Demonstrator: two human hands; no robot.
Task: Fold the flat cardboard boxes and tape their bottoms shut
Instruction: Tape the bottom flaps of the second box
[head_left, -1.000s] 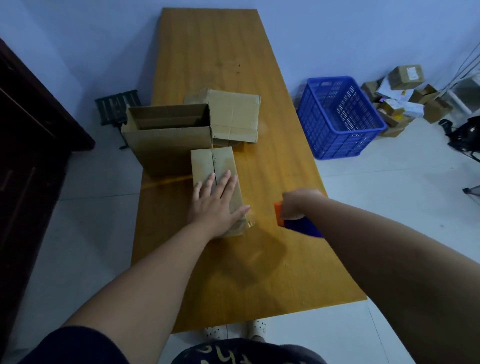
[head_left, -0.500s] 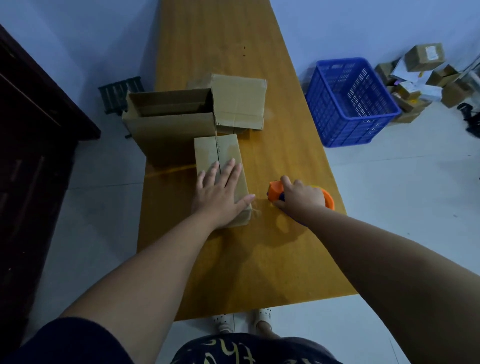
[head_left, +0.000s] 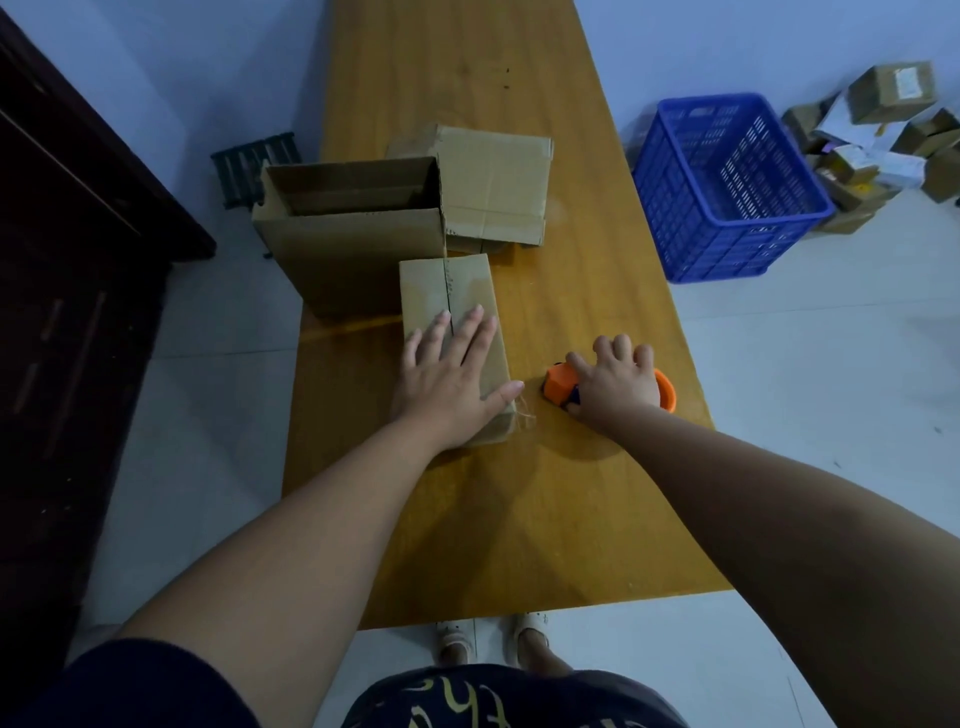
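left hand (head_left: 452, 374) lay flat, palm down, on the small box (head_left: 447, 283). fingers were straight & a bit spread, thumb out toward the box's near rt corner. it gripped nothing, just pressed on top. the small box sat closed side up on the wooden table (head_left: 519, 519), approx mid-table, w/ its centre seam running away from the person & showing past the fingertips. a crumpled scrap of clear tape (head_left: 523, 413) stuck out at the near rt corner, by the thumb.

right hand (head_left: 615, 382) was just rt of the small box, not touching it, fingers curled down over the orange tape dispenser (head_left: 558, 384), which rested on the table. orange showed on either side of the hand, w/ a bit of blue under it.

behind the small box, touching or v. near its far left edge, stood a bigger open box (head_left: 353, 244), upright w/ top open. beside that on the rt lay a third box (head_left: 493, 182), broad face up; couldn't tell if it was folded flat.

off the table: a blue plastic crate (head_left: 727, 187) on the floor to the rt, a heap of small parcels (head_left: 893, 88) beyond it, a dark cabinet (head_left: 62, 260) at left & a small dark rack (head_left: 257, 161) by the wall. feet in pale slippers (head_left: 457, 642) showed below the table's near edge.
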